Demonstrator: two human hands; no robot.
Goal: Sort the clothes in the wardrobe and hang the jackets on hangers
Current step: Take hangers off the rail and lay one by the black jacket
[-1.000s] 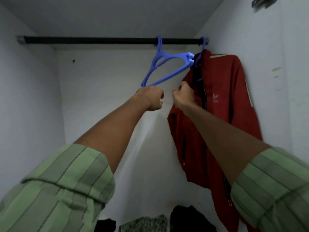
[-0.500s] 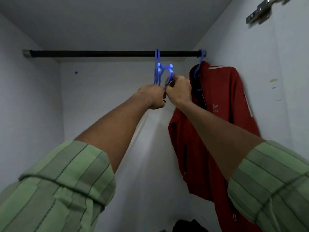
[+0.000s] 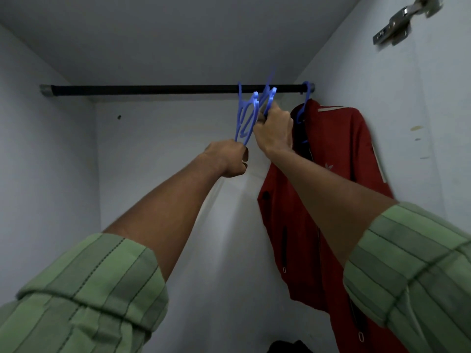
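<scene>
A black rail [image 3: 153, 89] spans the top of the wardrobe. An empty blue hanger [image 3: 246, 115] hangs from it by its hook, and my left hand [image 3: 228, 157] grips its lower end. My right hand [image 3: 274, 129] is shut on a second blue hanger [image 3: 269, 96], raised and blurred at rail height; I cannot tell whether its hook is on the rail. A red jacket [image 3: 331, 174] hangs at the rail's right end on a third blue hanger [image 3: 304, 103].
White walls enclose the space left, back and right. A metal door hinge [image 3: 402, 21] is fixed high on the right wall. A dark garment [image 3: 288, 347] lies at the wardrobe bottom.
My right hand left the red jacket and rose to the hangers by the rail. It now holds a second blue hanger apart from the first. The view tilted upward.
</scene>
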